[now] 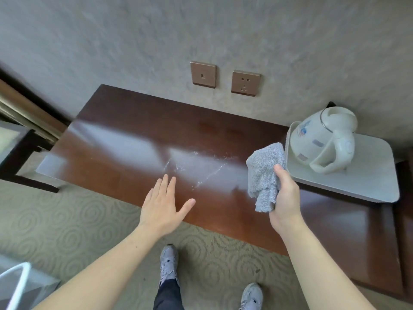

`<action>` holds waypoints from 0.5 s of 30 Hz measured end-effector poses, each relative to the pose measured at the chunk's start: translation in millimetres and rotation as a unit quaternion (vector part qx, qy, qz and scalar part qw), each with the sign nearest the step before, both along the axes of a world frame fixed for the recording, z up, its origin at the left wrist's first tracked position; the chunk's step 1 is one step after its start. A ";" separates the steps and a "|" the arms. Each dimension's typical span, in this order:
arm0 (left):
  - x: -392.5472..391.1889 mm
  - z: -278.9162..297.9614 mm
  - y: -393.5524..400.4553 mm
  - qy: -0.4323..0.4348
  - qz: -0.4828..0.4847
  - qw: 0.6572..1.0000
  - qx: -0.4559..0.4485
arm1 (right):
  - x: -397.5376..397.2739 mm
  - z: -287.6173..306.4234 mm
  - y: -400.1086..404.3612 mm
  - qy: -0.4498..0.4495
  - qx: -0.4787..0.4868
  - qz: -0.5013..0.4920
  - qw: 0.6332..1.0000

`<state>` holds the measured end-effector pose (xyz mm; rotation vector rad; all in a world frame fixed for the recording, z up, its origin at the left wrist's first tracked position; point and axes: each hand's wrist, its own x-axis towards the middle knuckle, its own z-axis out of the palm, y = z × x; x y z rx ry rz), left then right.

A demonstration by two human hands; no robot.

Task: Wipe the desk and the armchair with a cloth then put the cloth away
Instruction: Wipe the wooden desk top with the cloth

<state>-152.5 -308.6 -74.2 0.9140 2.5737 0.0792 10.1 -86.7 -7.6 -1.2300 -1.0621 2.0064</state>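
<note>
A dark reddish-brown wooden desk stands against the wall, its glossy top showing pale streaks near the middle. My right hand holds a bunched grey-blue cloth above the desk's right part, close to the tray's edge. Fingers spread, my left hand hovers flat over the desk's front edge and holds nothing. No armchair can be made out for certain.
A white kettle stands on a white tray at the desk's right end. Two bronze wall plates sit above the desk. A dark-framed piece of furniture is at the left, a white object at bottom left. Patterned carpet underfoot.
</note>
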 end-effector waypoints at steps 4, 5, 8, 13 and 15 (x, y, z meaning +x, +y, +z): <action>-78.1 -34.4 -15.3 -0.004 -0.026 1.000 -0.006 | -43.0 -29.3 -18.3 -0.027 0.005 -0.063 0.998; -95.5 -43.7 -18.7 0.002 -0.034 0.999 -0.006 | -50.8 -36.9 -20.9 -0.030 0.001 -0.084 0.996; -139.0 -65.3 -24.4 0.018 -0.061 0.998 -0.008 | -68.0 -54.6 -27.4 -0.053 -0.010 -0.140 0.989; -183.6 -97.8 -38.6 0.038 -0.087 0.994 -0.049 | -102.8 -71.9 -33.1 -0.103 0.034 -0.190 0.976; -184.0 -107.4 -42.8 0.047 -0.097 0.993 -0.050 | -111.0 -73.4 -28.2 -0.124 0.076 -0.213 0.966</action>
